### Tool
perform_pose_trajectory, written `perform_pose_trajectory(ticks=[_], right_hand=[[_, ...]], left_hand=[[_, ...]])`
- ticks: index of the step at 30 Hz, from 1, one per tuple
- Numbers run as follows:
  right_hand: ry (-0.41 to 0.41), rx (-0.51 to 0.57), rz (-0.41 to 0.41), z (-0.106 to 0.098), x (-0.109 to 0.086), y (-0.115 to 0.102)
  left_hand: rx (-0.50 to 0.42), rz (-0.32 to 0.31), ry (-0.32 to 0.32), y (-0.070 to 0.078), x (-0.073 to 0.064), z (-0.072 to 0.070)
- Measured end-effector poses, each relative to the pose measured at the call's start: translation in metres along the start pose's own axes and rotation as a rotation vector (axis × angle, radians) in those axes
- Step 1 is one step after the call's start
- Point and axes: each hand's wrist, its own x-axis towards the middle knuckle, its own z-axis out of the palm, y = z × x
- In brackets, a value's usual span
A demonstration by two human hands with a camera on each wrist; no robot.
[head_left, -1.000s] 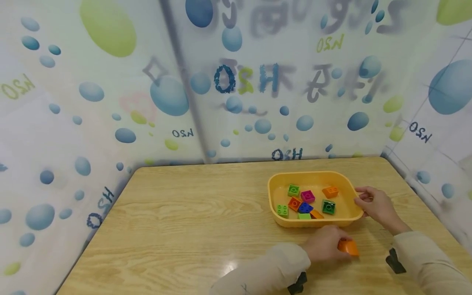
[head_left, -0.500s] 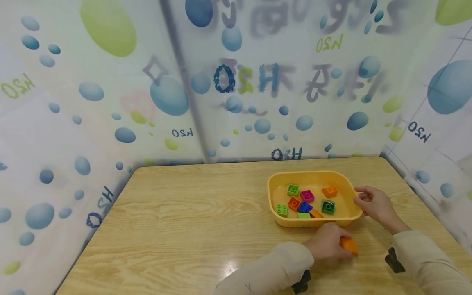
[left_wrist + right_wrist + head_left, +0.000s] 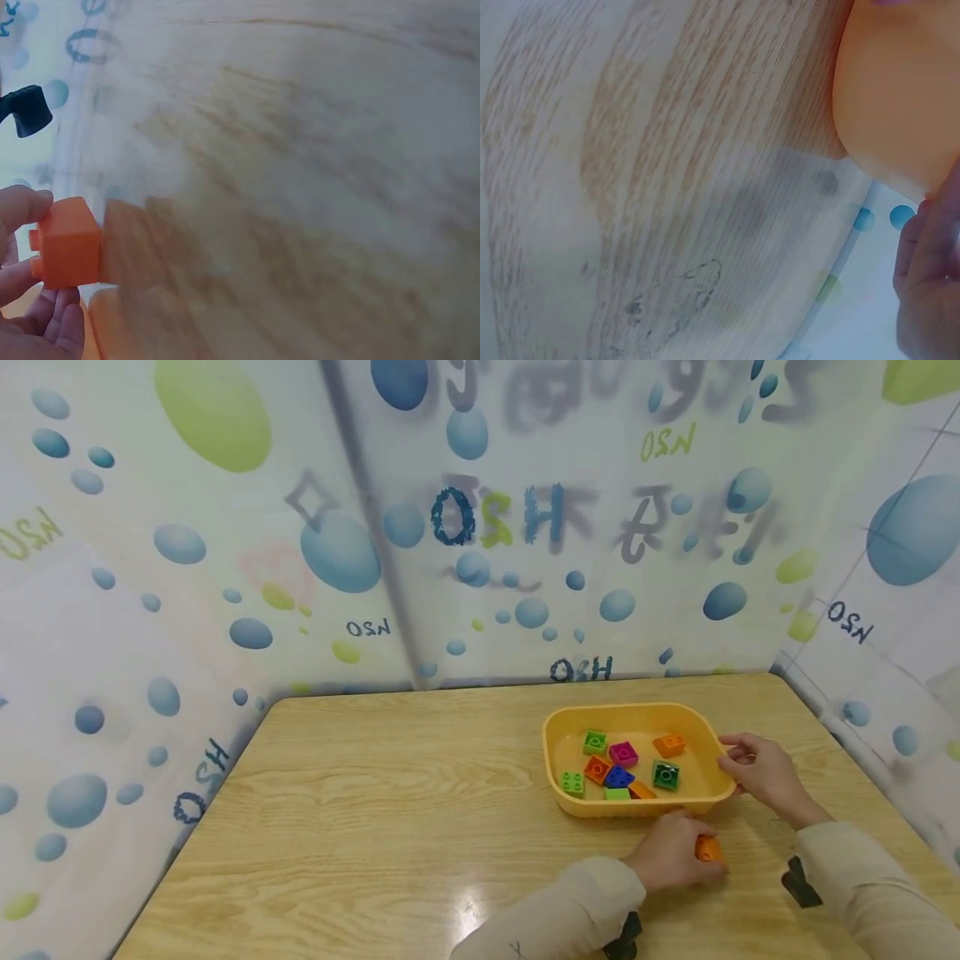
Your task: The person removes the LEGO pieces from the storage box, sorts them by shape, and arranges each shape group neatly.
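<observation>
In the head view my left hand [image 3: 670,853] pinches an orange toy building brick [image 3: 709,852] just in front of the yellow plastic tray [image 3: 553,760]. The left wrist view shows that brick [image 3: 71,244] between thumb and fingers, its studs toward the hand and its smooth sloped side outward. My right hand [image 3: 767,774] grips the right end of the tray at its rim. From the right wrist, the fingers [image 3: 930,247] meet the tray's outer wall [image 3: 900,97]. Inside lie several loose bricks, among them a magenta [image 3: 623,754], a blue [image 3: 619,777] and a dark green one [image 3: 665,775].
A wood-grain table [image 3: 360,827] carries the tray toward its right side. Behind it stands a patterned wall [image 3: 480,568] with blue and green drops; another wall [image 3: 892,677] runs along the right edge. Dark straps [image 3: 801,883] hang at the sleeves.
My left hand has shifted slightly toward the tray and turned the orange brick, so a round stud now shows. The right hand keeps its hold on the rim; the tray's bricks lie as before.
</observation>
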Motion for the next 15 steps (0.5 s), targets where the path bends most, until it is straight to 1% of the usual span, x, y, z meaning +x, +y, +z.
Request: perform_pose_trajectory(ticks=[4,9,12,15], right_hand=[[0.000,0.001,-0.002,0.000,0.001,-0.001],[-0.001,-0.005,0.000,0.000,0.000,-0.002],[-0.003,-0.007,0.004,0.000,0.000,-0.002],[-0.005,-0.006,0.005,-0.001,0.001,-0.001]], left_hand=[[-0.052,-0.034,-0.009,-0.002,0.001,0.003],[-0.091,-0.057,-0.028,-0.006,-0.002,0.003],[-0.083,-0.043,-0.040,-0.008,-0.004,0.002],[-0.042,0.000,-0.041,-0.011,-0.005,0.001]])
